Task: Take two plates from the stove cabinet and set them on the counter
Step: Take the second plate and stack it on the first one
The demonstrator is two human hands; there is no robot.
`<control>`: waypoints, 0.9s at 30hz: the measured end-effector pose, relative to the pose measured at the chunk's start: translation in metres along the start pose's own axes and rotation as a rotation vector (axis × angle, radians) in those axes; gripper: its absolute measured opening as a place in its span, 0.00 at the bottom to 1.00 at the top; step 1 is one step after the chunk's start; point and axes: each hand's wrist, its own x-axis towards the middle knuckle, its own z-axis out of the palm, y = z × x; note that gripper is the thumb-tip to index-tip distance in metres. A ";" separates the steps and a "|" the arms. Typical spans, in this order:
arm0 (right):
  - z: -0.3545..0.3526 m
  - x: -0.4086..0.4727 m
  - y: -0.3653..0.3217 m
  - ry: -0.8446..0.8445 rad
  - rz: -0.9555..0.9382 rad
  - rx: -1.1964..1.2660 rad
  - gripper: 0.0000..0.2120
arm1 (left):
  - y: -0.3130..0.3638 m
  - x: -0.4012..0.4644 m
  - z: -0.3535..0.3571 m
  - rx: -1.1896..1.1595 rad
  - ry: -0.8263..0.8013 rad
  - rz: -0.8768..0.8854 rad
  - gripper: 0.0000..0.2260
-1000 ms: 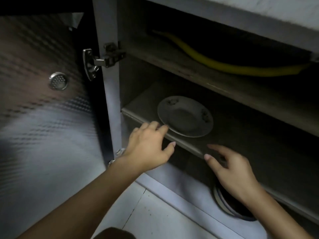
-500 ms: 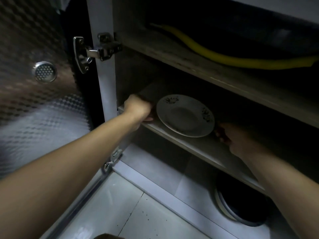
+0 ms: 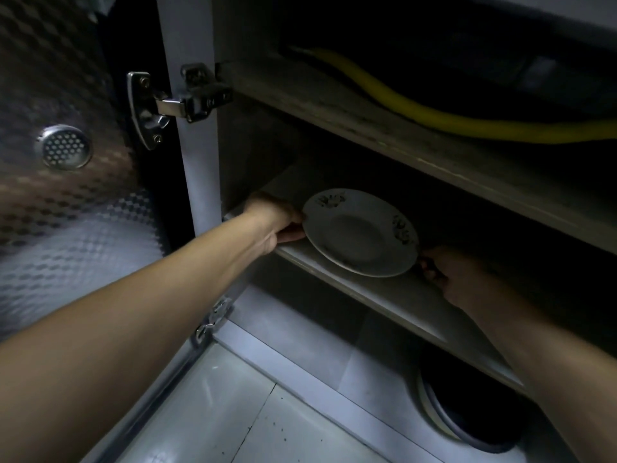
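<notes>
Dim light fills an open cabinet [image 3: 334, 105] with two wooden shelves, and both arms reach into the lower one. On the middle shelf [image 3: 394, 295], the left hand [image 3: 273, 218] sits at the shelf's left end, close to the front edge, its fingers curled against the left rim of a white plate [image 3: 360, 232]; the thumb lies under or along the rim, and the fingertips themselves are hidden by the plate's edge. The right hand [image 3: 447, 275] is at the plate's right rim, deep in shadow, with its fingers bent toward the edge; whether they actually grip the rim cannot be told in the dark. The plate lies between the two hands, near the front edge of the shelf and toward its left end, slightly overhanging or tilted at the front; it carries small floral prints on its rim. Whether a second plate lies beneath it cannot be seen.

Above, on the upper shelf [image 3: 367, 105], a yellow hose [image 3: 434, 120] curves from the back toward the right edge. At the cabinet's left frame, a metal hinge [image 3: 173, 101] holds the open door [image 3: 66, 212], whose patterned inner face bears a round vent [image 3: 63, 147]. Below the middle shelf, in the bottom compartment toward the right, a round dark object with a pale rim [image 3: 444, 426] stands on the cabinet floor. Pale floor tiles [image 3: 233, 412] show in front of it.
</notes>
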 end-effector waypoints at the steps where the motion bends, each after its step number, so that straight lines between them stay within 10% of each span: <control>1: -0.001 0.001 0.001 -0.002 -0.007 0.013 0.11 | 0.000 -0.001 0.000 0.008 0.001 -0.003 0.08; 18: -0.008 -0.049 0.006 -0.027 -0.011 -0.006 0.17 | 0.001 -0.079 -0.024 0.079 0.234 -0.020 0.04; 27: -0.025 -0.151 -0.011 -0.026 0.090 0.007 0.04 | 0.027 -0.188 -0.051 0.113 0.369 -0.095 0.06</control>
